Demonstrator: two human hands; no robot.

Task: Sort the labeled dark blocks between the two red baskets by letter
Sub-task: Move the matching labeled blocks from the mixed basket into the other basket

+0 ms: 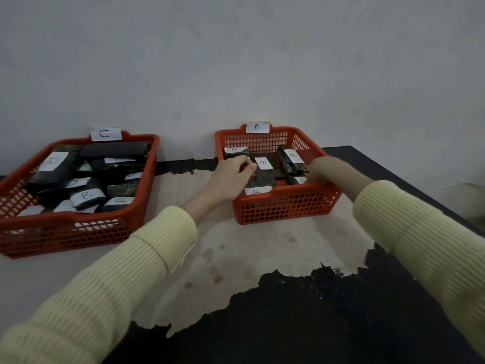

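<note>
Two red baskets stand against the wall. The left basket (78, 232) carries a tag "C" and is piled with several dark blocks with white labels, one of them a B block (88, 197) near its front. The right basket (283, 208) carries a tag "B" and holds several dark blocks labelled B (263, 163). My left hand (231, 177) reaches over that basket's left wall, fingers curled over a dark block (259, 181) inside. My right hand (325, 170) dips into its right side, fingertips hidden behind the rim among the blocks.
The baskets sit on a worn table (249, 248) with pale patches and flaking black coating. Its right edge (393, 177) runs diagonally just beyond the B basket. A grey wall stands directly behind both baskets. Bare tabletop lies between the baskets and in front of them.
</note>
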